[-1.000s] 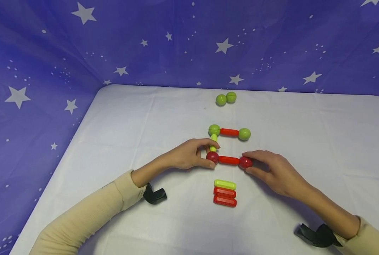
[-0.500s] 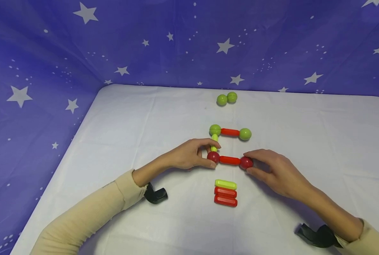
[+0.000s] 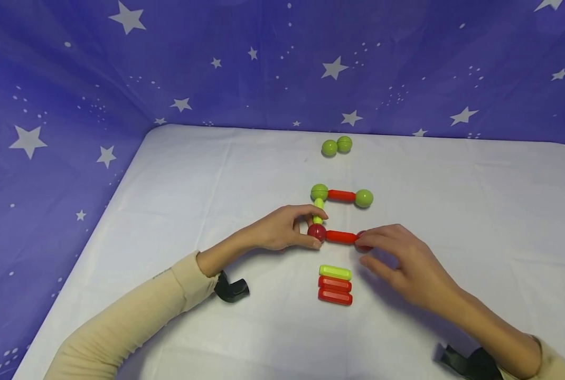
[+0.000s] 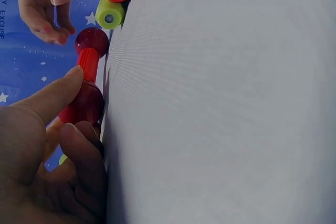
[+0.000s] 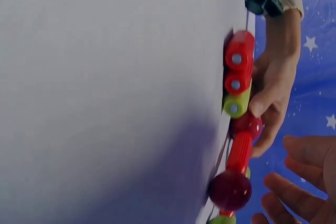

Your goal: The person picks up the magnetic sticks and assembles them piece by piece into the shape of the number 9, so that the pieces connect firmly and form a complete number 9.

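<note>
L hand (image 3: 284, 230) holds a glossy dark-red ball (image 3: 317, 233) btwn thumb & fingers; its index finger lies across a yellow-green plastic-looking rod (image 3: 319, 202). R hand (image 3: 401, 258) is loosely spread, thumb apart from fingers, nothing in grip; it's right by a second dark-red ball (image 5: 230, 190), which its fingers partly hide in head view, tho R wrist view shows a small gap.

Both red balls sit at the ends of a bright-red faceted rod (image 3: 341, 237), flat on the white cloth-covered table (image 3: 263, 327). Yellow-green rod runs from the L red ball back to a shiny green ball (image 3: 319, 192); from there another red rod (image 3: 341, 196) goes R to a 2nd green ball (image 3: 364, 198). So: 3-sided frame, R side open.

Behind it, 2 loose green balls (image 3: 329, 148) touch. In front, side by side: one yellow-green faceted stick (image 3: 335, 272), then two red faceted sticks (image 3: 335, 296), w/ pale round discs on ends. Backdrop: blue-purple sheet w/ white stars (image 3: 282, 89).
</note>
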`<move>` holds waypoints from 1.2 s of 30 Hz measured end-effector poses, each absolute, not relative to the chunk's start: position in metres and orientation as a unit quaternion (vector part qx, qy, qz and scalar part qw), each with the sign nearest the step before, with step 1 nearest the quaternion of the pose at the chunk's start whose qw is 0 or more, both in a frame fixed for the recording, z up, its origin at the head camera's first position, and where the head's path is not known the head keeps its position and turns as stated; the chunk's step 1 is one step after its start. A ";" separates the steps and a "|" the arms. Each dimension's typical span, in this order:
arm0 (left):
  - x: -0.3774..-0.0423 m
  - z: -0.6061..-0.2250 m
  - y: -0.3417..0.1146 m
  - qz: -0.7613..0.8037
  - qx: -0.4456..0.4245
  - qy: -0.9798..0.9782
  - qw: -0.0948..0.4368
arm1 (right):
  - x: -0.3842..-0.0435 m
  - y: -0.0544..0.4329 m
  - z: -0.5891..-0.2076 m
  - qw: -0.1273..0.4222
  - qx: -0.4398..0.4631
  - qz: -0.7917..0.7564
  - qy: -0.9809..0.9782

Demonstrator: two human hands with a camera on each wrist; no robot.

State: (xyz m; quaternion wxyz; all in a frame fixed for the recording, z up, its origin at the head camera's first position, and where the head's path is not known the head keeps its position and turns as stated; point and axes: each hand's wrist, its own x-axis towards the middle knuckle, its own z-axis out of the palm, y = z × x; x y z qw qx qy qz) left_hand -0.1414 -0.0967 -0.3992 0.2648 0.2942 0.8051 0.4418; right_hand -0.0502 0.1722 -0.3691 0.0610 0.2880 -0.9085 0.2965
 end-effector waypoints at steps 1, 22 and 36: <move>-0.141 -0.399 -0.097 0.442 0.294 0.805 0.264 | -0.049 0.170 -0.369 0.061 0.290 0.299 -0.907; -0.142 -0.400 -0.096 0.427 0.301 0.813 0.256 | -0.049 0.150 -0.385 -0.081 0.276 0.357 -0.889; -0.141 -0.400 -0.098 0.432 0.297 0.810 0.260 | -0.047 0.147 -0.386 -0.086 0.284 0.327 -0.897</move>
